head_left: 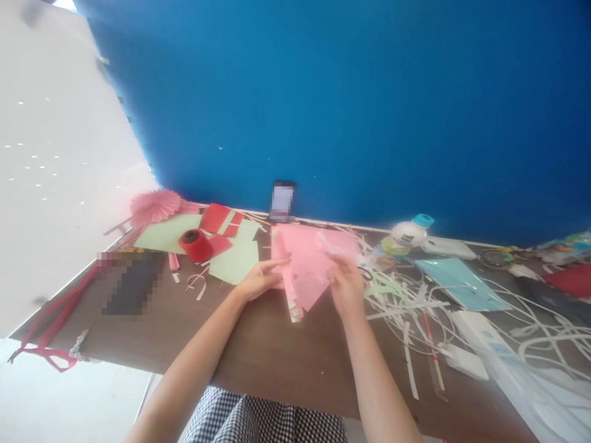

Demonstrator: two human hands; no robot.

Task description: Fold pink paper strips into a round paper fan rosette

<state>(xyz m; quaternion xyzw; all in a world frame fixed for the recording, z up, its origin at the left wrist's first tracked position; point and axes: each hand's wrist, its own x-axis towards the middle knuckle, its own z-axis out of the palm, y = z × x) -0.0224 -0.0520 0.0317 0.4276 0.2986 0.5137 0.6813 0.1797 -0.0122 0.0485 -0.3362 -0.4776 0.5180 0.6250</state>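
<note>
My left hand point(261, 280) pinches a folded pink paper strip point(290, 280) at its left side. The strip stands nearly upright in view, with pale jagged bits at its lower end. Behind and to its right lies a larger pink paper sheet point(311, 267). My right hand point(346, 284) is over the sheet's right side, its fingers curled together. Whatever they hold, if anything, is too blurred to name. A dark loop point(365, 273) shows beside that hand's knuckles.
A phone point(282, 200) leans on the blue wall. Red tape roll point(194, 245), green paper point(235, 261) and a pink paper fan point(156, 205) are left. Right are a white bottle point(409, 234), paper strips point(410, 363), a cutter point(434, 363), cables and a power strip point(484, 344).
</note>
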